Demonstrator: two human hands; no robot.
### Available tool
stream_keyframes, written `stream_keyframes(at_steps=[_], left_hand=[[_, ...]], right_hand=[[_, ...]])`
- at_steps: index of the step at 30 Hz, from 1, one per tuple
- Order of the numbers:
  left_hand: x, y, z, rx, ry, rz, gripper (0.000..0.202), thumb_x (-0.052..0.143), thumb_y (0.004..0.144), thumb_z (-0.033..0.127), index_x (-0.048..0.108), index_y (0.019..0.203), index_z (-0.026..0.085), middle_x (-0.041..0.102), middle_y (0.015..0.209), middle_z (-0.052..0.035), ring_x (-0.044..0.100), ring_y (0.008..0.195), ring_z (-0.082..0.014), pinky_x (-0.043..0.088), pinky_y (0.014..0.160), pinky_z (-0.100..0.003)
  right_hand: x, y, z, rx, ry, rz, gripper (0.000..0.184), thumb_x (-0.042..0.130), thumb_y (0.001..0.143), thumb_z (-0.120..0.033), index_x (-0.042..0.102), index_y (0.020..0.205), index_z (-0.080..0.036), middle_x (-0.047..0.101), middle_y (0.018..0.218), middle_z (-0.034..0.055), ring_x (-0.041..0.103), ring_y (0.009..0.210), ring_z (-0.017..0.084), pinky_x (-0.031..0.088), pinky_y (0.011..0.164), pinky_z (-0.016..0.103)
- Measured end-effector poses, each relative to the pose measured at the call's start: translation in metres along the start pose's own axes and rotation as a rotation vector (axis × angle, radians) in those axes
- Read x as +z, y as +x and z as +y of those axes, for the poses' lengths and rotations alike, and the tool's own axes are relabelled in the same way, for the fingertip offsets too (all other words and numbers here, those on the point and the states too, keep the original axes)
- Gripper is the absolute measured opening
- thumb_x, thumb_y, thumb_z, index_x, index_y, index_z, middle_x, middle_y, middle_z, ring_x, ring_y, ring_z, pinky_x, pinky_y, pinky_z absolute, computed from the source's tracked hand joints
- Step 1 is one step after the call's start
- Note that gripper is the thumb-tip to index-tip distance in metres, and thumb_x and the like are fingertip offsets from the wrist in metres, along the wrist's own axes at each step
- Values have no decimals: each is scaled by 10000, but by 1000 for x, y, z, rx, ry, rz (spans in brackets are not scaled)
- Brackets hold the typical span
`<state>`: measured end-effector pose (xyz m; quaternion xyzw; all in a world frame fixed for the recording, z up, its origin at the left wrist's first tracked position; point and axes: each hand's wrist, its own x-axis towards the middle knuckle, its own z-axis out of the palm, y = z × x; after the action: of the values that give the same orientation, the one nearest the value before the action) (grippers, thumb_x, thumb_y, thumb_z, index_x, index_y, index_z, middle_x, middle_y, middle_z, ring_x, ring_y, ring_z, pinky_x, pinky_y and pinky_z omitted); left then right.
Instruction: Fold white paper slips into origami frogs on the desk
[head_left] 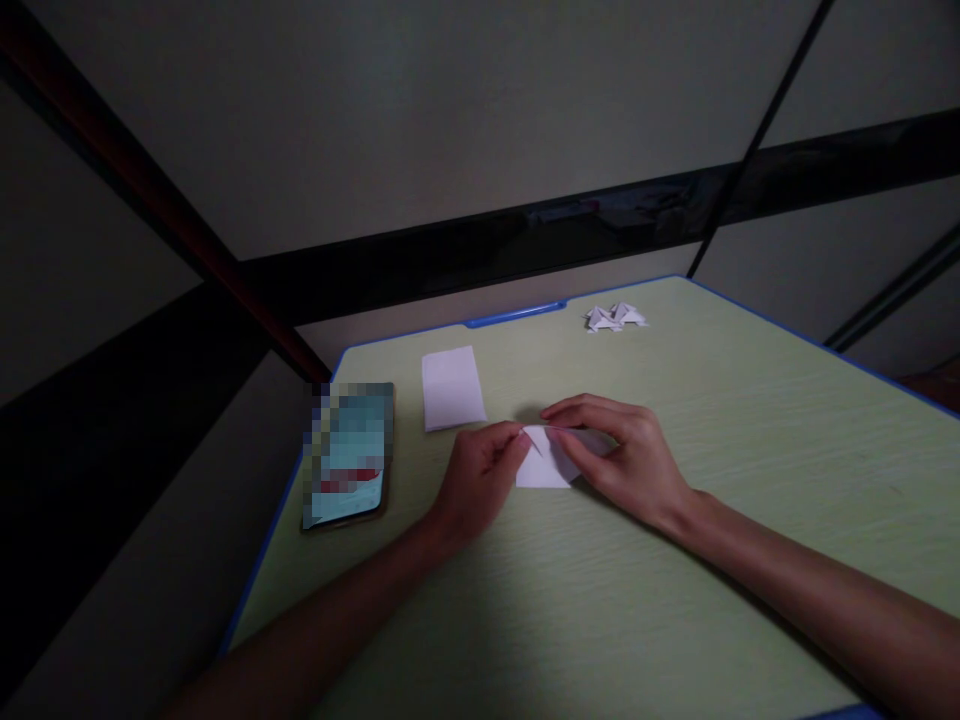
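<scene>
A small piece of white paper [546, 468] with a folded corner is held between my two hands, low over the table. My left hand [478, 475] pinches its upper left corner between thumb and curled fingers. On the other side, my right hand [628, 458] grips the paper's upper right part, thumb in front and fingers behind. The right end of the sheet is partly hidden by that thumb and palm. Beyond my left hand lies a stack of white paper [453, 388], flat on the table.
The pale green table [750, 460] has a blue edge. At its left side lies a phone [351, 455] with its screen lit and partly blurred. Two folded paper figures [615, 317] stand near the back. A blue strip [516, 314] sits at the far edge, before a panelled wall.
</scene>
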<state>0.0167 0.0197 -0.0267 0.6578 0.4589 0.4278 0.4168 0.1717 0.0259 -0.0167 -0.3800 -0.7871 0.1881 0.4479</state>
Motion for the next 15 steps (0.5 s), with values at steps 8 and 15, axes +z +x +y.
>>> stream_keyframes(at_steps=[8, 15], left_hand=[[1, 4, 1, -86, -76, 24, 216, 508, 687, 274, 534, 531, 127, 386, 471, 43, 311, 460, -61, 226, 417, -181], [0, 8, -5, -201, -297, 57, 160, 561, 603, 264, 593, 568, 111, 464, 486, 27, 348, 453, -56, 263, 426, -176]], right_hand=[[0, -2, 0, -96, -24, -37, 207, 433, 773, -146, 630, 834, -155, 643, 880, 72, 590, 804, 146, 475, 713, 282], [-4, -3, 9, -215, -23, -161, 367, 435, 706, -55, 602, 1003, -193, 587, 1071, 65, 562, 939, 162, 469, 780, 303]])
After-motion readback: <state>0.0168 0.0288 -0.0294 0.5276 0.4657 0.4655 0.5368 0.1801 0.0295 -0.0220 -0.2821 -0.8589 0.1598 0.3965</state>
